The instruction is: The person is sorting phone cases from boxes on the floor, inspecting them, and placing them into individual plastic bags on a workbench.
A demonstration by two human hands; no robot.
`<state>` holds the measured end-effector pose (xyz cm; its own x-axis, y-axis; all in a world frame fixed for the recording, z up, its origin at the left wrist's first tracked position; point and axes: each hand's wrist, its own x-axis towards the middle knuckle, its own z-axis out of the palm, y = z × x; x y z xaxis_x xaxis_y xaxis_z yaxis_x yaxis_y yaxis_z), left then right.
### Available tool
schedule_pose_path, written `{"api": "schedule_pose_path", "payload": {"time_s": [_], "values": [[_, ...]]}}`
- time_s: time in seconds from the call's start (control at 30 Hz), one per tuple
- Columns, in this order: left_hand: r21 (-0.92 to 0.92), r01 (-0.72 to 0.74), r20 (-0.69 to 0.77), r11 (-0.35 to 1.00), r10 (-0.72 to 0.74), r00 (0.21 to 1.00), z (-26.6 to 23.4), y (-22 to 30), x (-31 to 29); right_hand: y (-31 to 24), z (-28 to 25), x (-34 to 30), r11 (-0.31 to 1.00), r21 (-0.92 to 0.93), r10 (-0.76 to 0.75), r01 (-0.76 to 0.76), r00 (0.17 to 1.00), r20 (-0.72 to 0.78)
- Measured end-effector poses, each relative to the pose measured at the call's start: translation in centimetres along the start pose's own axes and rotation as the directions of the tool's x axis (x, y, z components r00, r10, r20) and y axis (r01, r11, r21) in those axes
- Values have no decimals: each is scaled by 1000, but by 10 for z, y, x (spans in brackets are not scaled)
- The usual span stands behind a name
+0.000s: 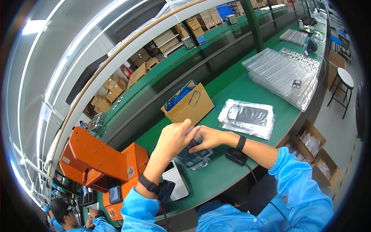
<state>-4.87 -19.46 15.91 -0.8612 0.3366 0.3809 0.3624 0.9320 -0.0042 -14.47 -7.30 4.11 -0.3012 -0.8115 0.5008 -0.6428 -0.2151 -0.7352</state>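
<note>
Clear plastic bag [198,161] in inward-turned right hand [209,138], curled left hand [174,136] alongside.

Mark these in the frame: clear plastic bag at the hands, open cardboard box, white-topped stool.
Clear plastic bag [198,162]: head view, crinkled lower part.
Open cardboard box [187,110]: head view, outer side wall.
White-topped stool [345,77]: head view, round seat.

In front of the matt cardboard box [191,106], a thin plastic bag [199,164] looks crinkled and shiny; right of it, plastic trays [276,75] gleam; left, the machine [100,156] looks smooth.
</note>
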Motion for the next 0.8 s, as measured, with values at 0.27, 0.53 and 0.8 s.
{"api": "schedule_pose_path", "payload": {"time_s": [0.27,0.53,0.8], "values": [[-83,-50,-81,995,43,996,-4,-10,2,-22,-4,-2,999,-7,32,-32,999,-20],[-137,59,-59,989,-68,996,-12,-12,13,7,-5,-5,993,-120,-4,2,1000,-16],[-204,65,-110,977,-89,990,-6,-13,12,7,-24,-14,985,-99,154,-140,976,154]]}}
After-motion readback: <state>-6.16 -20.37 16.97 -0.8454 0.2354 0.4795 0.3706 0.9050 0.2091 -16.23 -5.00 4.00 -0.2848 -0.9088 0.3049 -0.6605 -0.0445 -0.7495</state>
